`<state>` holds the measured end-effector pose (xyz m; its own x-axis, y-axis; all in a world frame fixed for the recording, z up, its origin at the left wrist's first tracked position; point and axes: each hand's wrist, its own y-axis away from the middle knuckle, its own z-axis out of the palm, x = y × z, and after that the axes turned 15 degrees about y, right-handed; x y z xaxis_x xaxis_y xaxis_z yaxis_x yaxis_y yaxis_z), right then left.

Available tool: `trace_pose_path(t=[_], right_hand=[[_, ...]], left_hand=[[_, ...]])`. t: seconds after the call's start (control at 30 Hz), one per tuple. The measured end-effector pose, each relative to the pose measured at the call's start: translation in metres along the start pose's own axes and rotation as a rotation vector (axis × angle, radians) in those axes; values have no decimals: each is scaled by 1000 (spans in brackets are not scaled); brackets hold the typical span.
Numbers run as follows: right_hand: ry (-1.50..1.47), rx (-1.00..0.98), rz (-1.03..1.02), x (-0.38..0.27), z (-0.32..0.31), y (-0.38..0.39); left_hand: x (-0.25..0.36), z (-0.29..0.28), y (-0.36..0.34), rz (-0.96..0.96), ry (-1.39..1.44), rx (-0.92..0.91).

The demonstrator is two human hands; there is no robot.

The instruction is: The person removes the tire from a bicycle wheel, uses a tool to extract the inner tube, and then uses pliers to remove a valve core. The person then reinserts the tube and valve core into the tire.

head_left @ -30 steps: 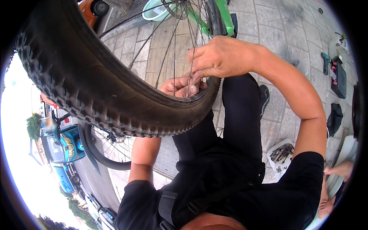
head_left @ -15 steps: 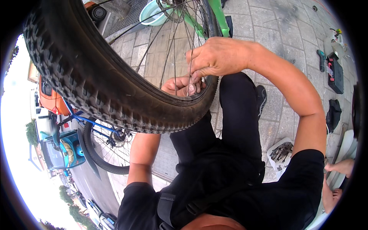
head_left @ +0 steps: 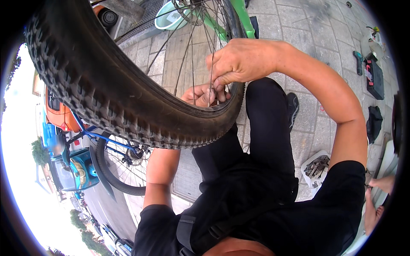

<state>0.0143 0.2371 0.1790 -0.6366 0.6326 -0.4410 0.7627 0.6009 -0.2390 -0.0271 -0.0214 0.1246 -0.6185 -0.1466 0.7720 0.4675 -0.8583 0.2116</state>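
Observation:
A bicycle wheel with a black knobby tire [head_left: 111, 91] looms large across the upper left. My left hand [head_left: 200, 94] reaches from beneath the tire to the inner side of the rim, its thumb and fingers closed beside the thin spokes [head_left: 193, 64]. From the right, my right hand [head_left: 241, 62] bends over the rim, thumb and index finger pinched together against the left fingertips. Whatever small part lies between the fingertips is hidden. Both hands are close to the rim's inner edge, among the spokes.
A green stand or frame [head_left: 242, 19] rises behind the wheel, beside a pale basin [head_left: 164, 21]. On the right are a drill [head_left: 358, 64], a black toolbox [head_left: 375, 81] and a white container of metal parts [head_left: 317, 170]. A blue bicycle [head_left: 115, 149] stands left; another person's hand [head_left: 376, 215] shows lower right.
Both hands stay pinched at the same part of the rim, with only small finger shifts. Some spokes appear slightly farther left, and the surroundings have shifted a little in view.

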Motion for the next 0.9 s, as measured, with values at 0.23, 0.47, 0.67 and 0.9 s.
trace_pose_path(t=[0.23, 0.47, 0.67, 0.9], right_hand=[[-25, -14, 8, 4, 3, -1], [-1, 73, -31, 7, 8, 2], [-5, 59, -21, 5, 10, 3], [203, 135, -83, 15, 17, 5]], left_hand=[[18, 7, -1, -127, -87, 0], [20, 5, -2, -123, -110, -35], [10, 0, -2, -87, 28, -1], [14, -1, -4, -230, -25, 34]])
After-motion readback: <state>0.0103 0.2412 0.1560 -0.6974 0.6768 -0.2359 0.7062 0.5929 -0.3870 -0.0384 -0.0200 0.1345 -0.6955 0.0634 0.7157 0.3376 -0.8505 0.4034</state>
